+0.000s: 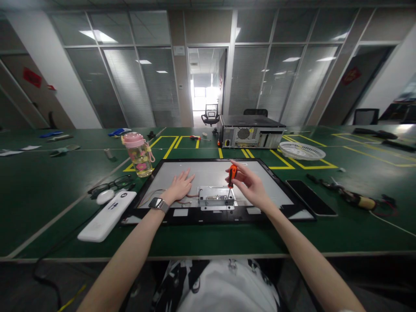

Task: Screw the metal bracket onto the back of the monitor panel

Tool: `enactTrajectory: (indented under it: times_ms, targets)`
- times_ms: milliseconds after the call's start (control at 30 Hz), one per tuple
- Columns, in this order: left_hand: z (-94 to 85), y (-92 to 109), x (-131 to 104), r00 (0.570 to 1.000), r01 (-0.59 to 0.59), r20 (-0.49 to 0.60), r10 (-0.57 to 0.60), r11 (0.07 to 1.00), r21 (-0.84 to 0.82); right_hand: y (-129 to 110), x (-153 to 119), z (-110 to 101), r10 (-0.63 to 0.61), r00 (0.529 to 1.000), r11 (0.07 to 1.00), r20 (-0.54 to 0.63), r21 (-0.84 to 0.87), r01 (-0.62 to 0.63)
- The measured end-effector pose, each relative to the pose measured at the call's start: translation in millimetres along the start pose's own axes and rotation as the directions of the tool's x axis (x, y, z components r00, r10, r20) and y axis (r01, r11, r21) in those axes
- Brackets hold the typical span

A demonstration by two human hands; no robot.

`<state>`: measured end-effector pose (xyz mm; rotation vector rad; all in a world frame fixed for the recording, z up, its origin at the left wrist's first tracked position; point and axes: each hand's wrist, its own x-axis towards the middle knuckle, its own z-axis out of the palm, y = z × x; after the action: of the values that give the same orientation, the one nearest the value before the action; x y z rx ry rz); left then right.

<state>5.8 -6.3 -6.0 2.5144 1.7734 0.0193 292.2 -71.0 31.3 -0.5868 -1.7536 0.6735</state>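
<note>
A flat panel [208, 173] with a black frame and grey back lies on the green table in front of me. Near its front edge sits a silver metal bracket [216, 198], with brown wires running off to its left. My right hand [248, 184] grips an orange and black screwdriver [232, 175], held upright with its shaft pointing down at the bracket's right part. Whether the tip sits in a screw is too small to tell. My left hand [180, 186] lies with fingers spread on the panel, left of the bracket, holding nothing.
Left of the panel are a white power bank [107, 216], glasses [107, 186] and a pink-lidded bottle [138, 156]. A computer case [251, 132] and a white basket [302, 151] stand behind. On the right lie a black phone [310, 197] and a cable bundle [354, 199].
</note>
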Motion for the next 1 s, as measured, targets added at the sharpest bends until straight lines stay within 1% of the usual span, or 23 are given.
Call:
enactTrajectory:
  times_ms: [100, 167, 300, 400, 533, 733, 800, 933, 1000]
  targets:
    - [-1.0, 0.6, -0.2, 1.0, -0.002, 0.012, 0.002, 1.0, 0.002, -3.2, 0.6, -1.9, 0.014, 0.999, 0.998, 0.052, 0.066, -0.017]
    - [-1.4, 0.8, 0.2, 1.0, -0.014, 0.022, 0.013, 1.0, 0.004, -3.7, 1.0, -2.9, 0.016, 0.998, 0.998, 0.067, 0.052, -0.02]
    - [-2.8, 1.9, 0.5, 0.999, -0.017, 0.038, 0.017, 1.0, 0.011, -0.1, 1.0, -2.9, -0.017, 1.0, 0.997, -0.006, -0.074, 0.016]
    - [-4.3, 3.1, -0.3, 0.999, -0.011, 0.049, 0.011, 1.0, 0.019, 3.3, 0.4, -2.0, -0.027, 0.999, 0.996, -0.036, -0.087, 0.024]
    - [-3.9, 3.3, -0.8, 0.999, -0.007, 0.041, 0.006, 0.999, 0.04, 3.5, 0.0, -2.2, -0.027, 1.0, 0.997, -0.012, -0.077, 0.026]
    - [-2.5, 2.0, 0.0, 0.999, -0.006, 0.036, 0.005, 0.999, 0.045, -0.1, 0.2, -4.6, 0.016, 0.997, 1.0, 0.076, 0.005, -0.017]
    - [-2.7, 1.9, 0.2, 0.999, -0.008, 0.038, 0.006, 0.999, 0.043, -0.4, 0.6, -5.3, 0.021, 0.996, 1.0, 0.089, -0.017, -0.02]
    - [-3.5, 2.1, 0.4, 0.999, -0.004, 0.045, 0.002, 0.999, 0.035, 1.8, 1.3, -5.5, -0.014, 1.0, 0.989, 0.02, -0.147, 0.016]
    - [-3.8, 2.2, 0.5, 0.999, -0.003, 0.049, 0.001, 0.999, 0.037, 2.4, 1.5, -5.4, -0.015, 1.0, 0.989, 0.005, -0.145, 0.016]
